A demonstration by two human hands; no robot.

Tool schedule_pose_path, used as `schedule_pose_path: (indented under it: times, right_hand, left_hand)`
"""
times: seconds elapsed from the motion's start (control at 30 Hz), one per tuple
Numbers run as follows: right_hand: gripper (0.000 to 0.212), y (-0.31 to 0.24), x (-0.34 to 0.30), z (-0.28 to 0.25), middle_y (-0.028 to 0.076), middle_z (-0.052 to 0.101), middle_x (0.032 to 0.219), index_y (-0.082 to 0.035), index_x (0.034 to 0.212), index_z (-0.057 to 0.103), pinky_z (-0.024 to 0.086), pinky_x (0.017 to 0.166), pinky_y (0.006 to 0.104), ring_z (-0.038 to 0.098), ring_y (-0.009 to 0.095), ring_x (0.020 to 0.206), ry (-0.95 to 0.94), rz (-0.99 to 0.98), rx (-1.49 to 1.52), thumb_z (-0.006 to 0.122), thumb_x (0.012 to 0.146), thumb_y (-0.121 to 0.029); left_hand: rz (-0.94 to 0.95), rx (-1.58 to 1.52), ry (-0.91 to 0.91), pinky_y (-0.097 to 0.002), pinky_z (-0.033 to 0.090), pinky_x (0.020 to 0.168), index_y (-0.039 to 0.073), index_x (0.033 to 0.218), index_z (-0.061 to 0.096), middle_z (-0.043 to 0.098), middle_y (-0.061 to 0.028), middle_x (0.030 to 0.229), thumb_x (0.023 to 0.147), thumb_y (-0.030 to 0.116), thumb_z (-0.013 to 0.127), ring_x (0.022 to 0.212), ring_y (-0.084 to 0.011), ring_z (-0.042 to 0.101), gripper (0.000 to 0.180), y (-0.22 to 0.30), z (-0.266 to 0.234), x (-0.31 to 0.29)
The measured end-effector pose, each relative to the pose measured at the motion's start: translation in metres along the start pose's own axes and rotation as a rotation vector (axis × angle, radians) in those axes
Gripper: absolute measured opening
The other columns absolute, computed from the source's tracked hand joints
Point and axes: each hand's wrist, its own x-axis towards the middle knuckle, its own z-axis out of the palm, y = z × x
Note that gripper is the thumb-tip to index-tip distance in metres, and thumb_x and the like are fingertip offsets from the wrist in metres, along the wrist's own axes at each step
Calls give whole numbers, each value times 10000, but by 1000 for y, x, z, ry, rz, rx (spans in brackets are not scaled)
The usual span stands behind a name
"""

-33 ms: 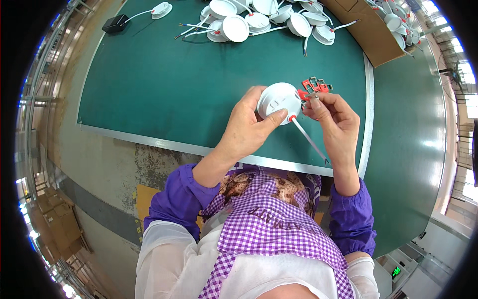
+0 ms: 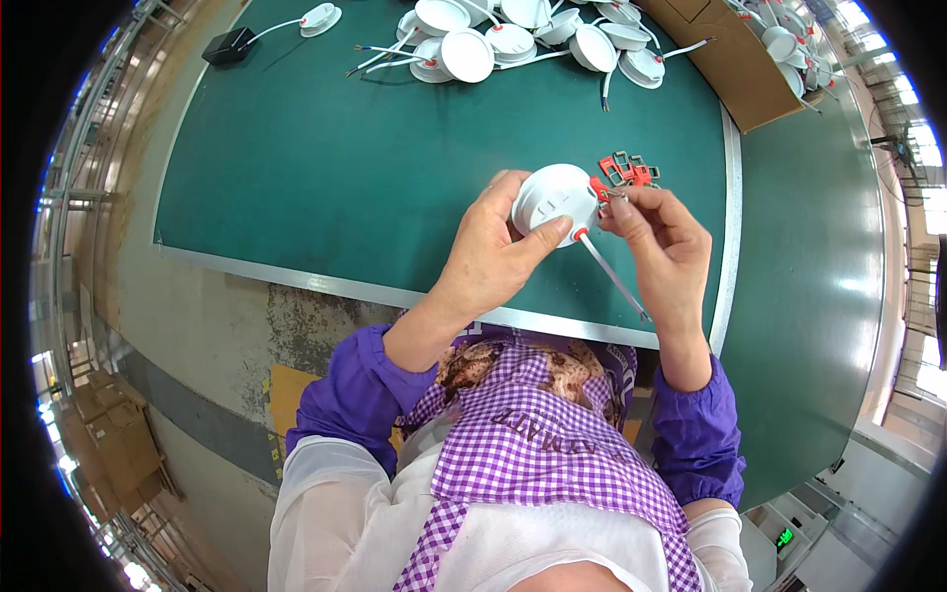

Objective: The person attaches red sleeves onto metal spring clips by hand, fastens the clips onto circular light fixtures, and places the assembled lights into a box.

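My left hand [image 2: 498,237] is closed around the rim of a round white lamp housing [image 2: 552,202], its thumb pressed on the flat face near the lower edge. A white cable [image 2: 614,278] leaves the housing through a red grommet [image 2: 580,235] and slants down to the right. With thumb and fingertips my right hand [image 2: 659,242] pinches a small red clip with a metal spring [image 2: 600,187] against the right edge of the housing. Fingers partly hide where clip and housing meet. Just beyond the right hand lies a small heap of similar red clips [image 2: 626,170].
Several white lamps with cables [image 2: 513,41] are piled at the table's far side. An open cardboard box [image 2: 735,69] stands at far right, with more lamps beyond it. At far left, a black block [image 2: 229,47] is wired to a lamp [image 2: 319,20]. A metal edge strip [image 2: 395,293] borders the green table.
The lamp housing has shifted very slightly to the right, and the red clip sits a touch closer against its edge. Both hands keep their grips.
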Motion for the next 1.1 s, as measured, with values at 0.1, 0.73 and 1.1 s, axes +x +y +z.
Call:
schedule_pose_path:
  times: [0.1, 0.73, 1.1]
  right_hand:
    - [133, -4, -8, 4, 86, 702, 862, 11, 988, 684, 523, 707, 269, 672, 137, 773, 17, -177, -361, 677, 856, -6]
    - [317, -4, -21, -7, 81, 684, 964, 9, 1094, 608, 514, 673, 266, 675, 139, 799, -27, -35, -199, 713, 797, 37]
    - [542, -39, -35, -28, 121, 650, 1096, 45, 1236, 554, 530, 799, 275, 641, 127, 846, -238, 207, -161, 790, 752, -16]
  left_hand:
    - [-4, 73, 34, -306, 493, 713, -23, 1068, 572, 566, -103, 1010, 882, 138, 689, 916, -166, 592, 272, 7, 6, -2]
    - [156, 258, -104, -318, 484, 703, 25, 1090, 573, 648, -98, 866, 894, 152, 665, 784, -180, 625, 251, 21, 8, -15]
    - [10, 156, -283, -280, 505, 772, 10, 1126, 569, 654, -65, 971, 882, 87, 685, 893, -112, 626, 281, 33, 15, -38]
